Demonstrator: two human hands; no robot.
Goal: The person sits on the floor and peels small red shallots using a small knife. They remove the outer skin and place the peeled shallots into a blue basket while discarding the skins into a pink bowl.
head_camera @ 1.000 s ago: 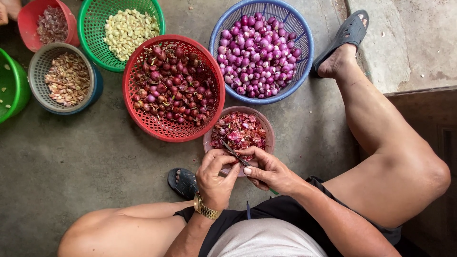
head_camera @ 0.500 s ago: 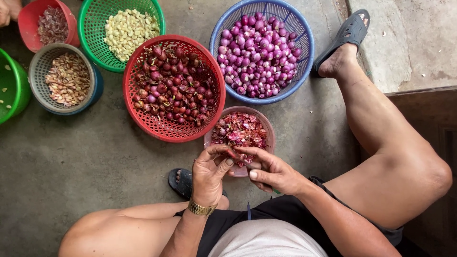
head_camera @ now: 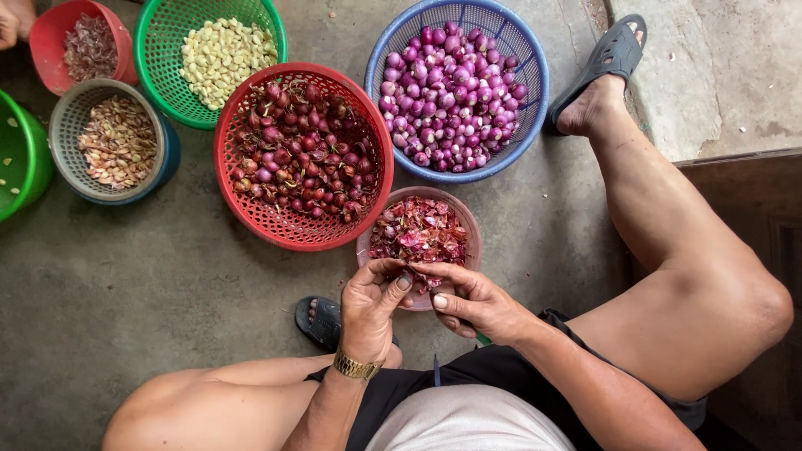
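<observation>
My left hand [head_camera: 372,307], with a gold watch on the wrist, and my right hand [head_camera: 473,302] meet fingertip to fingertip over the near rim of a pink bowl [head_camera: 474,231] of red shallot peels [head_camera: 418,234]. The left fingers pinch a small shallot, almost wholly hidden. My right hand is closed on a small knife; only its green handle end [head_camera: 482,338] shows. Beyond the bowl, a red basket [head_camera: 219,167] holds unpeeled shallots [head_camera: 301,150] and a blue basket [head_camera: 539,92] holds peeled purple shallots [head_camera: 451,92].
At the far left stand a green basket [head_camera: 150,75] of garlic cloves, a grey basket [head_camera: 60,159] of garlic skins, a small red bowl [head_camera: 42,38] and a green tub [head_camera: 25,159]. Another person's hand [head_camera: 12,21] shows top left. My legs flank the bowls; a concrete step [head_camera: 710,75] is at right.
The knife blade, seen between my hands a second ago, is now hidden. My left hand has turned and its fingers have closed in against my right fingertips over the bowl.
</observation>
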